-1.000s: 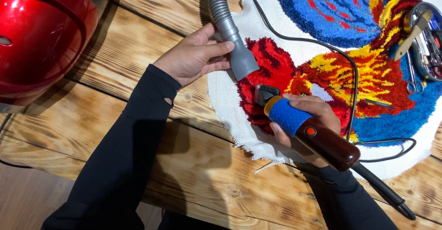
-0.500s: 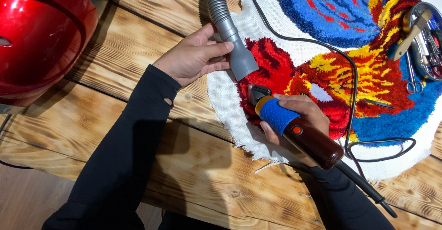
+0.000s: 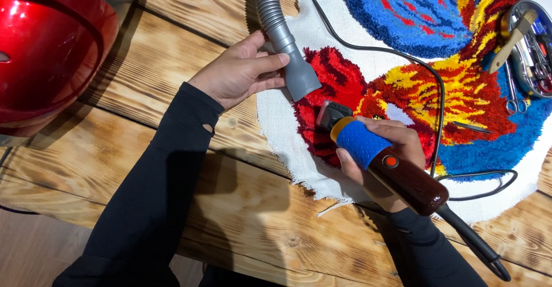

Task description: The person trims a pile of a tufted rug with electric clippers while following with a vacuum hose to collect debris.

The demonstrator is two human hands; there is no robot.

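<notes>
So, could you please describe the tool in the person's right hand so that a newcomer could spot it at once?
Start at the colourful tufted rug on the wooden table and go to its red patch at the left edge. There the right hand holds a corded electric trimmer, its black head on the pile. Unlike the grey vacuum nozzle beside it, it has a blue grip and a glossy brown body with a red button.

A worktop [image 3: 172, 39] of broad, scorched-looking wooden planks with dark grain and knots fills the view under bright, even light, its near edge dropping to a paler wooden floor [image 3: 34, 247] at the lower left.
</notes>
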